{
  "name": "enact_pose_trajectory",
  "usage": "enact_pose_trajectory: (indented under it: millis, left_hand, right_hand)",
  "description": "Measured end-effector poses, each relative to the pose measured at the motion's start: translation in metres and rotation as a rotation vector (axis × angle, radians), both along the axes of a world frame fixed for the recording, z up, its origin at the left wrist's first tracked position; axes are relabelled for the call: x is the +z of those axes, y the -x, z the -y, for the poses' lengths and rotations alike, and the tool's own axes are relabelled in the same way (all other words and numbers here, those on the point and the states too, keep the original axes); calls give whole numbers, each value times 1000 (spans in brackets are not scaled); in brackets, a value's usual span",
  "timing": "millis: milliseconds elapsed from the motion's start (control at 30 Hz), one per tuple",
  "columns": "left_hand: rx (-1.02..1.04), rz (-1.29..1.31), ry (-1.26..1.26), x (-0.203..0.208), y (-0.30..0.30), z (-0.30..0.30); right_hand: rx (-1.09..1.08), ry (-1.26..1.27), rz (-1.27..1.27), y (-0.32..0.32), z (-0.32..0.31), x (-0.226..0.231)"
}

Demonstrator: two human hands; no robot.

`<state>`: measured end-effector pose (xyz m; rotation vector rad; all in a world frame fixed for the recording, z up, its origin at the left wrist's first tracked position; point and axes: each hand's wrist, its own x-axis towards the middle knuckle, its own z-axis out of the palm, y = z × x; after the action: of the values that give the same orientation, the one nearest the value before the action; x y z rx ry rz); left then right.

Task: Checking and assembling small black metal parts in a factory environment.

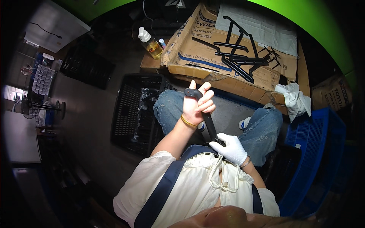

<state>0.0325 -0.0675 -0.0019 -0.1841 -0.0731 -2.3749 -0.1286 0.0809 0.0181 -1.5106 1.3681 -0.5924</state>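
Observation:
A black bar-shaped plastic part (210,124) with a curved, hooked upper end is held slantwise in front of my body. My bare left hand (197,104) is wrapped round it just below the hook, a gold bangle on the wrist. In a white glove, my right hand (232,149) grips its lower end near my waist. That end is mostly hidden by the glove. Beyond my hands, several similar black bars (254,60) lie loosely piled in a low-cut cardboard box (243,85).
A clear bottle of yellow liquid (153,48) with a white nozzle stands left of the box. A black plastic crate (121,117) with a dark bag sits at my left, a blue crate (308,148) at my right. A white cloth (294,99) hangs over the box's right corner.

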Motion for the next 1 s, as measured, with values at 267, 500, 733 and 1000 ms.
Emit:
enact_pose_trajectory:
  millis: [267, 500, 733, 1000]
  left_hand:
    - [-137, 849, 388, -44, 65, -71]
    - [-191, 1139, 508, -54, 71, -54]
    - [-353, 1132, 533, -68, 117, -72]
    - [-162, 1209, 910, -64, 151, -90]
  right_hand:
    - [-618, 157, 46, 52, -19, -28]
    - [-1729, -48, 336, 235, -171, -106]
    - [-1753, -896, 8, 174, -394, -366]
    - [-1564, -1107, 175, 147, -391, -441]
